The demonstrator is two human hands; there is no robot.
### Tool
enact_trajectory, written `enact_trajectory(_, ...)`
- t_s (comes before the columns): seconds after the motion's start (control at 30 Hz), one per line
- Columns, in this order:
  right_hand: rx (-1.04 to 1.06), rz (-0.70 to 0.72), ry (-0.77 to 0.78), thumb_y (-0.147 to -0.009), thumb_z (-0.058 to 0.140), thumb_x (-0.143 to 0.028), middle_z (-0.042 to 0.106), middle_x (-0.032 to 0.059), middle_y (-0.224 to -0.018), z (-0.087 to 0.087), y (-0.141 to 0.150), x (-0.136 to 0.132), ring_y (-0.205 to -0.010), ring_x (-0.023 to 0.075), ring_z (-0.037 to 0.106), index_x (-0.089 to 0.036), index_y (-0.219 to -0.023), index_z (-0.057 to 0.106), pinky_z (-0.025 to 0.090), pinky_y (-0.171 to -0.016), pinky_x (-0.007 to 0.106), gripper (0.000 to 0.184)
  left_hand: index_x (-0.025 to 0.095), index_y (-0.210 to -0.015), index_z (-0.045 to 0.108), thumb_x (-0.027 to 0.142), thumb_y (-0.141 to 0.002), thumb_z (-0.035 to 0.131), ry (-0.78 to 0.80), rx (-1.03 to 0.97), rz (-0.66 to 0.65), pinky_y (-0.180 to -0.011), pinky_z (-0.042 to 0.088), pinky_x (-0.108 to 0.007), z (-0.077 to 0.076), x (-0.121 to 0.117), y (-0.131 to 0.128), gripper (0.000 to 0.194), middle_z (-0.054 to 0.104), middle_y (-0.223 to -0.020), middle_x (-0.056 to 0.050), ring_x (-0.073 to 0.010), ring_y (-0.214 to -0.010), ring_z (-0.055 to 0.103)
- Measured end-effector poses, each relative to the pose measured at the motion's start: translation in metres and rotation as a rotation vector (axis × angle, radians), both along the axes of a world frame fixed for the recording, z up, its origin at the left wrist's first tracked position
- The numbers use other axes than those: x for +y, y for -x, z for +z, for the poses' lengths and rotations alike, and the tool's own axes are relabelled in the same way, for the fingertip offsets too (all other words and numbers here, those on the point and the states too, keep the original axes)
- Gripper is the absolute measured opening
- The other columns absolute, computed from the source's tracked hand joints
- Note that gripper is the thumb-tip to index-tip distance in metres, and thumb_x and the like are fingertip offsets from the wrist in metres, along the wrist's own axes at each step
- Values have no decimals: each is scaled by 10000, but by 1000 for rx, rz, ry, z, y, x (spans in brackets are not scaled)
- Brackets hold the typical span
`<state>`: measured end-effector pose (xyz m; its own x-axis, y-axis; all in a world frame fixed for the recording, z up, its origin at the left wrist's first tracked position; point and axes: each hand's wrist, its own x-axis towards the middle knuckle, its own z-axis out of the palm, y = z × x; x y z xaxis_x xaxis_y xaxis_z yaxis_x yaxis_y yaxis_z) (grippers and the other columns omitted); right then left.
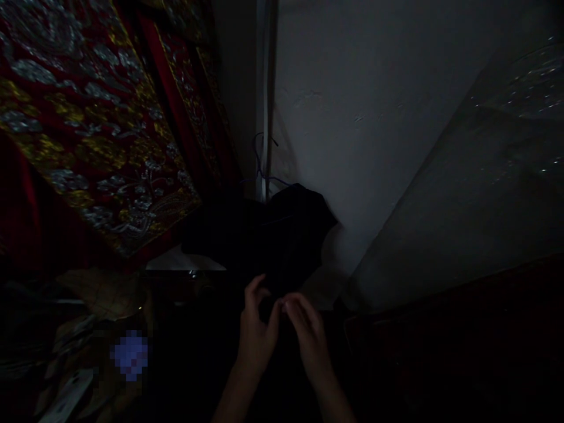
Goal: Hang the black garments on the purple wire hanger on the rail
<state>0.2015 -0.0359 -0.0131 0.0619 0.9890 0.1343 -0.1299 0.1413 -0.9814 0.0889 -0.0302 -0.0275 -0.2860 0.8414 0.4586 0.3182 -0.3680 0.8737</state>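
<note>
A black garment [291, 235] hangs on a thin wire hanger [259, 167] straight ahead, upright against the wall corner. In front of its lower part, my left hand [258, 332] is raised with the index finger curved and held apart from the thumb. The left thumb tip meets the fingertips of my right hand [311, 332], which are pressed together in a pinch. Whatever lies between the right fingertips is too small and dark to make out. Whether either hand touches the black cloth cannot be told in this gloom.
Red cloth with gold and silver embroidery [106, 129] hangs at the left. A pale wall [352, 88] rises behind, with a translucent sheet [476, 194] at the right. At lower left lie a checked cloth [106, 291], a light flat object [68, 396] and a blurred-out blue patch [131, 354].
</note>
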Motion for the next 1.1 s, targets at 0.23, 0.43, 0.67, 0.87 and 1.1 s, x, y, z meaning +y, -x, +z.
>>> enact_trajectory(0.23,-144,-25,-58,-804,755,-453,558,-15,-733,4,6,14,-699,162,560,-216,-811,549,460,-640,257,314,214,-1297,526,330,-876,720,17,-372,91,-861,589,-312,-16,-15,-23,478,730,-950,-61,-187,-913,734)
enact_trajectory(0.43,-136,-22,-67,-855,705,-470,612,8,-721,-3,8,10,-688,173,594,-205,-785,597,470,-637,272,295,187,-1135,654,307,-857,710,6,-297,86,-875,598,-335,-18,-17,-15,308,728,-1040,-104,-218,-964,727)
enact_trajectory(0.67,-183,97,-122,-916,649,-442,638,11,-687,6,4,-2,-676,171,593,-201,-748,656,458,-657,280,294,173,-1114,686,463,-880,681,67,-187,144,-971,561,-458,-39,-19,-3,373,725,-1151,-148,-312,-1115,694)
enact_trajectory(0.87,-125,159,-101,-914,647,-450,610,8,-690,8,8,-3,-668,159,570,-195,-752,644,444,-638,272,301,202,-1074,712,400,-934,633,4,-118,93,-849,597,-366,-27,-22,0,254,751,-1037,-97,-247,-967,731)
enact_trajectory(1.1,-8,-11,-19,-831,724,-519,501,-31,-677,3,12,4,-595,120,478,-211,-761,538,405,-546,238,366,222,-1018,739,240,-959,588,-119,-48,11,-778,584,-298,-10,-24,-8,163,735,-951,-64,-199,-881,716)
